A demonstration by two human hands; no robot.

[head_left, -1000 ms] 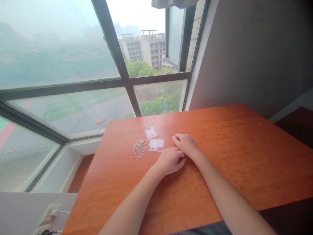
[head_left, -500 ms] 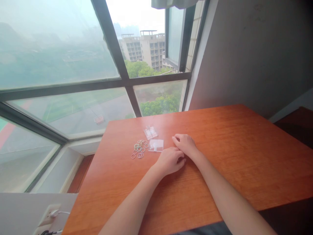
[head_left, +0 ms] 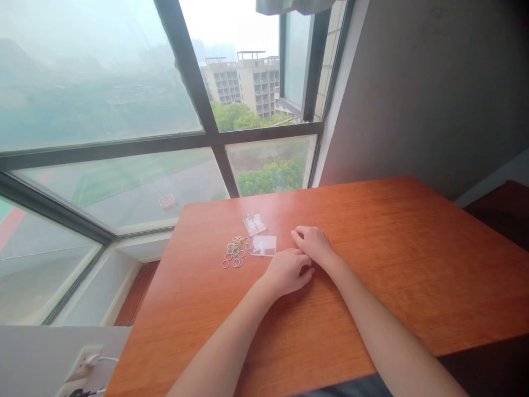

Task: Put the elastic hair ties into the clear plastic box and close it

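Both of my hands rest on the wooden table [head_left: 397,237], touching or nearly touching each other. My left hand [head_left: 288,270] is loosely closed, fingers curled, with nothing visible in it. Just beyond it my right hand [head_left: 313,243] lies closed too, its fingertips bent down toward the tabletop and no object showing. Nearest to them is a clear flat plastic case [head_left: 264,245], left of my right hand. Behind it lies a second clear plastic piece [head_left: 255,223] with small shiny bits on it. Several thin rings [head_left: 235,251], pale and greenish, are in a loose pile to the left.
A dark-framed window [head_left: 215,135] borders the table's far side. The grey wall [head_left: 405,99] stands to the right. At lower left, a white plug [head_left: 91,360] with a cable sits in a wall socket [head_left: 78,368], beside the table's left edge.
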